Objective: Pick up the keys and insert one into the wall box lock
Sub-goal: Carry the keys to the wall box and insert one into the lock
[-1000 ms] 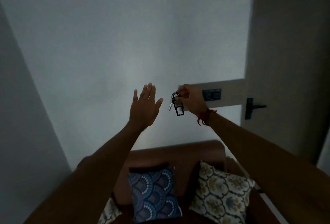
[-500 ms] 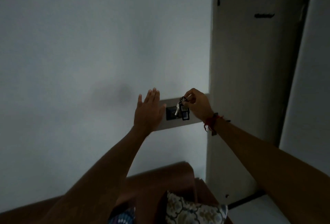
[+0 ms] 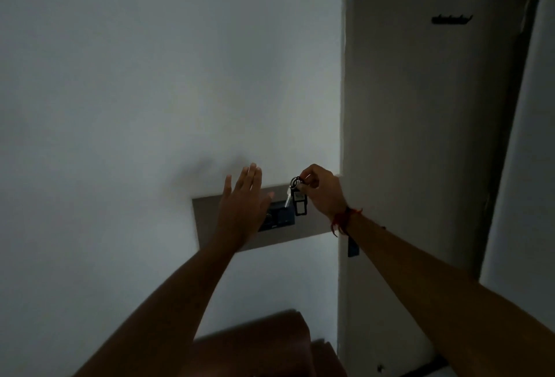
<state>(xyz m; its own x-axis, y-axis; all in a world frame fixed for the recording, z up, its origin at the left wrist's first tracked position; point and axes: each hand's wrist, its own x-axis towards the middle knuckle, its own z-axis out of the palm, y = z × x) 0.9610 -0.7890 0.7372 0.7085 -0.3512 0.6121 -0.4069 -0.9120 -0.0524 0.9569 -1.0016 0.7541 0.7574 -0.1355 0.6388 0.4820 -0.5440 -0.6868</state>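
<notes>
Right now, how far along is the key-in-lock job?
Done: the keys are picked up, pinched in the right hand and dangling in front of the wall box. In hand: the open left hand is raised in front of the box's dark panel. Left: no key is in a lock yet; the keyhole itself isn't discernible.

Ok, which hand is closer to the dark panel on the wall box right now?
Left. The left hand, open and flat, overlaps the dark panel at its left end. The right hand pinches the keys up and to the right, with the keys dangling over the panel's upper right corner.
</notes>
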